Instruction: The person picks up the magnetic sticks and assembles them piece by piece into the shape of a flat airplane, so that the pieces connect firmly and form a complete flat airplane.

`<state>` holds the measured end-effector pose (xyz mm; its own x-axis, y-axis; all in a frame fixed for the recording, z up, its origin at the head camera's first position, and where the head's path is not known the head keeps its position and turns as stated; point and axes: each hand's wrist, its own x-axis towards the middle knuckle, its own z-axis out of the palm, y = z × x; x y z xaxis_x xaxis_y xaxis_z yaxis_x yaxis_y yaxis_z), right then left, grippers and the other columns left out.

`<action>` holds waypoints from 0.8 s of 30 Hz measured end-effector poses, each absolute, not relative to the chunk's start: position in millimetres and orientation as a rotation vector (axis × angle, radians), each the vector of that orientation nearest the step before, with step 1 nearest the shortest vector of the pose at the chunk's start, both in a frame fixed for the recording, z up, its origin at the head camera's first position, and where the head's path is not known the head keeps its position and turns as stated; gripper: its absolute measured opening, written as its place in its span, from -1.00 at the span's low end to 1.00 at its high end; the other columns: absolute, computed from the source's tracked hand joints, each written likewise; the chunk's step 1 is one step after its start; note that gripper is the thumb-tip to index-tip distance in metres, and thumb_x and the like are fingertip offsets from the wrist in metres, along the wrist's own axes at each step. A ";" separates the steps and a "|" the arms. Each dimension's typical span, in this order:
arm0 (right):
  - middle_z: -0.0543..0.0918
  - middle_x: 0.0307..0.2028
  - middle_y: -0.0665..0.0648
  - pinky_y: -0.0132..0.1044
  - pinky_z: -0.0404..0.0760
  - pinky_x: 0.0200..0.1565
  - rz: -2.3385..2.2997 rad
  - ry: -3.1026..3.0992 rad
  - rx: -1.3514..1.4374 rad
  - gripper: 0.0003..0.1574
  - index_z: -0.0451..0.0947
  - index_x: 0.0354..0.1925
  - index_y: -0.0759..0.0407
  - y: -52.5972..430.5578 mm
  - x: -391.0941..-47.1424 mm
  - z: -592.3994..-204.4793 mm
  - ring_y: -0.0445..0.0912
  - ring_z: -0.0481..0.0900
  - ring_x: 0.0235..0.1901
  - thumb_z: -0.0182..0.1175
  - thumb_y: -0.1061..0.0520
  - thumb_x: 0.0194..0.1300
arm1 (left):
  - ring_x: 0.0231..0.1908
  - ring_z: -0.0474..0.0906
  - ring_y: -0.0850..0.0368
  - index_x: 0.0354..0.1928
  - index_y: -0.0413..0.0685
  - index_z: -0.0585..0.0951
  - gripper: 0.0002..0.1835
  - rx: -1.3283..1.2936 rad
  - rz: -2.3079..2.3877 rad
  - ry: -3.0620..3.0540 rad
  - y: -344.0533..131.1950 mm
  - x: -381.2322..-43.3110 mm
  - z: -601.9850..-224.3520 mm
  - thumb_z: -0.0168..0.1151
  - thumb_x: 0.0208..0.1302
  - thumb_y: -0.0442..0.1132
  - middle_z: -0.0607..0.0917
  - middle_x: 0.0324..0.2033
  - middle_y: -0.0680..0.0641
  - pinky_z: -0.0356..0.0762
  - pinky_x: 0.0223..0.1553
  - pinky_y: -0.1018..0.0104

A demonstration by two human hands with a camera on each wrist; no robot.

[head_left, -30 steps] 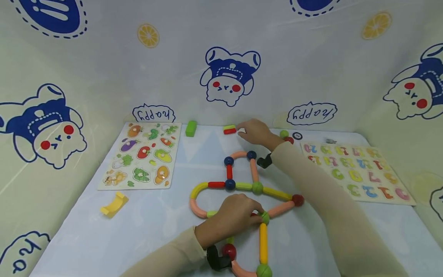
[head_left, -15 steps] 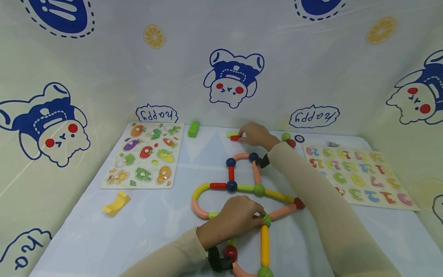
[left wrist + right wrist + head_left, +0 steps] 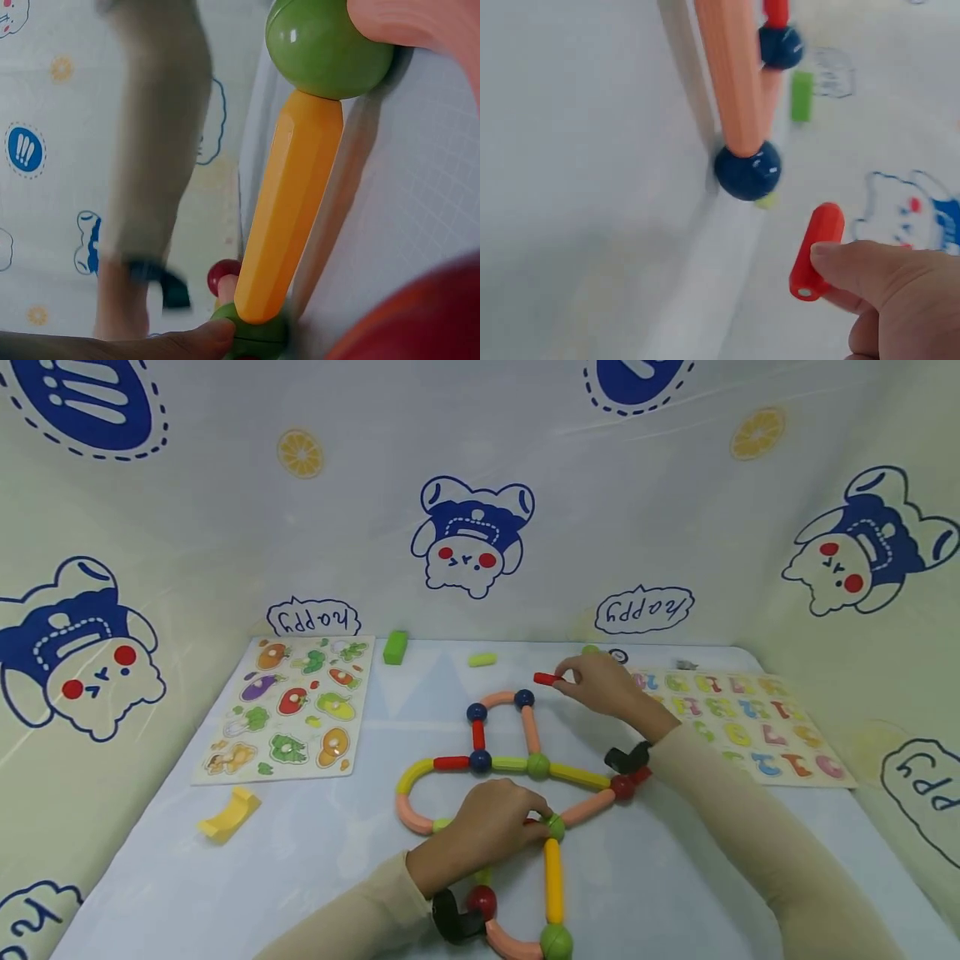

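Note:
My right hand [image 3: 603, 685] pinches a short red magnetic rod [image 3: 544, 678] between thumb and fingers, above the far part of the table. In the right wrist view the red rod [image 3: 816, 251] shows a pale metal end. My left hand [image 3: 487, 827] pinches a green ball [image 3: 555, 827] in a flat figure of magnetic rods and balls. From this ball an orange-yellow rod [image 3: 553, 881] runs to a nearer green ball [image 3: 557, 942]. Dark blue balls [image 3: 480, 762] and a red ball [image 3: 622, 787] join other rods. The left hand and sleeve cover part of the figure.
A light-green rod [image 3: 482, 659] and a green block [image 3: 395, 647] lie at the back edge. A vegetable puzzle board [image 3: 225, 727] lies left, a number board [image 3: 813, 727] right. A yellow curved block [image 3: 230, 815] sits front left. A printed cloth [image 3: 360, 527] hangs behind.
My right hand has taken the short red rod from beside the light-green one and moved it right and nearer, lifted. My left hand still holds the green ball. The camera view has shifted slightly.

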<state>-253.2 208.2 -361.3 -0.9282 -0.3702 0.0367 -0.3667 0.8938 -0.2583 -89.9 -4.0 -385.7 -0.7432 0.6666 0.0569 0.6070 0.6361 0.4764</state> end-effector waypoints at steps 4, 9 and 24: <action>0.40 -0.67 0.01 -0.29 0.30 -0.62 -0.512 3.103 -0.550 -0.72 0.62 -0.13 -0.01 249.0 -209.0 -360.2 -0.07 0.32 -0.65 0.28 -0.05 0.19 | -0.45 0.47 0.45 -0.22 0.18 0.74 -0.78 1.049 0.736 2.732 -5.3 -89.5 -385.9 0.34 0.11 0.03 0.67 -0.45 0.31 0.35 -0.46 0.58; 0.30 -0.74 -0.02 -0.34 0.21 -0.68 -0.667 3.167 -0.436 -0.72 0.64 -0.16 0.01 295.9 -150.0 -365.2 -0.10 0.25 -0.72 0.33 -0.03 0.14 | -0.51 0.44 0.46 -0.23 0.19 0.74 -0.79 1.026 0.731 2.751 -6.9 -89.6 -385.0 0.34 0.11 0.02 0.66 -0.47 0.31 0.34 -0.51 0.57; 0.23 -0.77 -0.10 -0.37 0.11 -0.68 -0.325 3.208 -0.338 -0.67 0.64 -0.17 0.00 312.7 -69.1 -385.0 -0.19 0.14 -0.76 0.38 -0.02 0.05 | -0.56 0.40 0.46 -0.22 0.18 0.74 -0.79 1.039 0.741 2.724 -1.8 -90.9 -383.5 0.34 0.12 0.00 0.67 -0.47 0.29 0.33 -0.53 0.57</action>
<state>-69.1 312.7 -385.0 -0.9732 -0.1961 0.1200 -0.2161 0.9582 -0.1873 -90.9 -1.8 -383.5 -0.7538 0.6553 0.0490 0.5898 0.6419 0.4899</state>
